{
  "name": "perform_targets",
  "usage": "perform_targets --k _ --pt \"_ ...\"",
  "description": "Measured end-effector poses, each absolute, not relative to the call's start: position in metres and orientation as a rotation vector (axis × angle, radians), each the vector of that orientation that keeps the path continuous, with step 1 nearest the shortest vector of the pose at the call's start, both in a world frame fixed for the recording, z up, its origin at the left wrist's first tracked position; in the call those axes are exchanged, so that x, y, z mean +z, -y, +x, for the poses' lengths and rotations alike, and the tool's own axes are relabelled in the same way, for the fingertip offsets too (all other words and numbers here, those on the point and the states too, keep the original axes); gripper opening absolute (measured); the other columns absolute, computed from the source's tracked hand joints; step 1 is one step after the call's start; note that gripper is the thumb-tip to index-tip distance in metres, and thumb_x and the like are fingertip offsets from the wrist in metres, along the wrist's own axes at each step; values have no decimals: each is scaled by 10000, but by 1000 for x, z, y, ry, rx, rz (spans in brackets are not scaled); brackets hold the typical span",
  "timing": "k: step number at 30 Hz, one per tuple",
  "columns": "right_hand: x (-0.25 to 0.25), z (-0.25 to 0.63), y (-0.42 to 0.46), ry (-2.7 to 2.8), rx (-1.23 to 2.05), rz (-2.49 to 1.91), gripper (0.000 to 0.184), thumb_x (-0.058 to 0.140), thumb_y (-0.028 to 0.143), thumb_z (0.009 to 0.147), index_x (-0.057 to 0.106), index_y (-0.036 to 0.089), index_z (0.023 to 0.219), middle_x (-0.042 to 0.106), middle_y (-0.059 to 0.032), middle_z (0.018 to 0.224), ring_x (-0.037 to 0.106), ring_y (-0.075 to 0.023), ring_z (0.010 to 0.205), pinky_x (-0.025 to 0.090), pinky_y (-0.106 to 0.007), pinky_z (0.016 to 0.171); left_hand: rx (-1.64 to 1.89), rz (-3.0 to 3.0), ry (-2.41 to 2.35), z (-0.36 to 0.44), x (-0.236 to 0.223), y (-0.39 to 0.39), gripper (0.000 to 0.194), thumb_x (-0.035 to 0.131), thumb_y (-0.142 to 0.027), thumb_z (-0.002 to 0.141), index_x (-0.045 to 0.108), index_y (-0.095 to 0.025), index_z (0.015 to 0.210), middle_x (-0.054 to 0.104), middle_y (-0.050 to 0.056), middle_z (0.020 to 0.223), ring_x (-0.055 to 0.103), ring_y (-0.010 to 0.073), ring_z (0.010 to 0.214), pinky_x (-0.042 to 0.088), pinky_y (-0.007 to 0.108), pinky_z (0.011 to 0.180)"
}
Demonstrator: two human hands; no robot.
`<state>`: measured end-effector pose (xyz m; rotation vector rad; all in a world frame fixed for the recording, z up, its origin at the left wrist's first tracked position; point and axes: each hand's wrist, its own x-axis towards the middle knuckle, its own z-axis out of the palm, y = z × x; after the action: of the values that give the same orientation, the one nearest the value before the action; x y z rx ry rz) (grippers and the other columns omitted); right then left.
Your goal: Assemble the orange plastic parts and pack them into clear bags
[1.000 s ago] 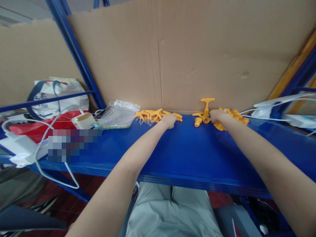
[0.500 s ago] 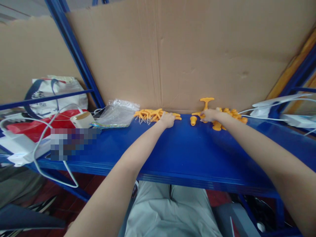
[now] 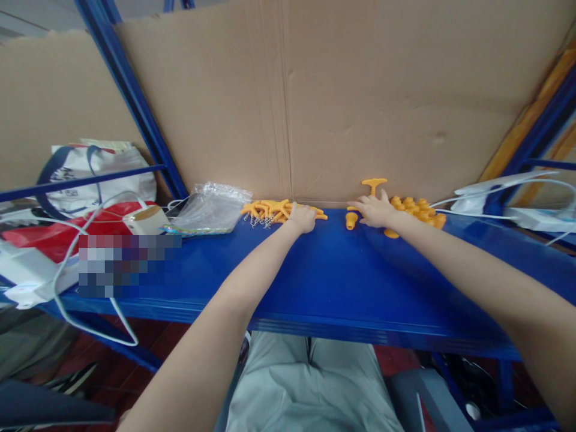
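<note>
The person's left hand (image 3: pixel 302 217) is curled into a loose fist on a heap of orange star-shaped pieces (image 3: pixel 270 209) at the back of the blue shelf (image 3: pixel 324 282); whether it pinches one cannot be seen. The right hand (image 3: pixel 375 211) lies flat with fingers spread, touching a second heap of orange cap pieces (image 3: pixel 416 210). One small orange cap (image 3: pixel 350 221) lies alone just beside it, and an orange T-shaped piece (image 3: pixel 373 183) stands upright against the cardboard wall (image 3: pixel 360 102), which likely keeps pieces from sliding off. A clear plastic bag (image 3: pixel 209 208) lies near the star heap.
</note>
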<state>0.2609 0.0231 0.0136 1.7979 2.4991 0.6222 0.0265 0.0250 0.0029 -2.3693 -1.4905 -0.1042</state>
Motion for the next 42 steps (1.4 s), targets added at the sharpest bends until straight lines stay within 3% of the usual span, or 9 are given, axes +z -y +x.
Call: perform_targets --k 5,11,17,26,29,35,42 --pt "3 243 -15 -2543 710 1497 518 447 47 854 626 264 1289 657 -96 1268 579 -260 1191 205 -599 1098 -154 -2337 1645 31 1 -31 354 476 -270 914 691 -204 1188 651 152 1282 591 316 1191 374 493 1030" --pt "4 220 4 -2484 759 1391 425 409 4 875 676 149 1173 689 -143 1140 648 -246 1061 249 -526 1088 -297 -2361 1762 32 5 -31 282 527 -353 931 749 -203 1020 721 125 1132 627 304 1134 420 452 995" --pt "1 203 25 -2513 772 1430 401 395 23 912 679 129 1174 681 -153 1091 645 -243 1012 241 -485 1078 -717 -2341 1700 25 18 -24 270 494 -160 909 728 -209 1036 671 112 1186 599 260 1140 466 427 958" --pt "2 184 44 -2485 591 1708 439 313 41 940 669 122 1184 646 -192 1169 604 -265 1093 381 -360 869 -1213 -2441 1555 6 10 -14 392 400 -2 837 677 -195 1035 689 60 1034 635 173 958 528 330 902" --pt "-1 190 43 -2535 512 1762 474 303 30 923 630 120 1254 626 -193 1214 590 -274 1121 390 -372 874 -1261 -2442 1516 1 3 -7 402 406 27 790 656 -202 1005 679 48 1026 628 165 978 528 306 903" --pt "-15 208 33 -2653 412 1926 510 313 58 920 535 131 1373 574 -190 1338 527 -303 1233 318 -474 1028 -1239 -2436 1366 -7 1 -2 326 441 35 797 600 -190 973 624 55 1034 612 168 962 508 333 928" --pt "-27 214 21 -2808 452 1889 480 356 82 919 573 187 1333 619 -159 1282 555 -291 1188 312 -504 1034 -1072 -2409 1321 -17 -3 -8 210 459 -47 866 592 -186 948 587 78 1039 583 219 1023 487 386 945"
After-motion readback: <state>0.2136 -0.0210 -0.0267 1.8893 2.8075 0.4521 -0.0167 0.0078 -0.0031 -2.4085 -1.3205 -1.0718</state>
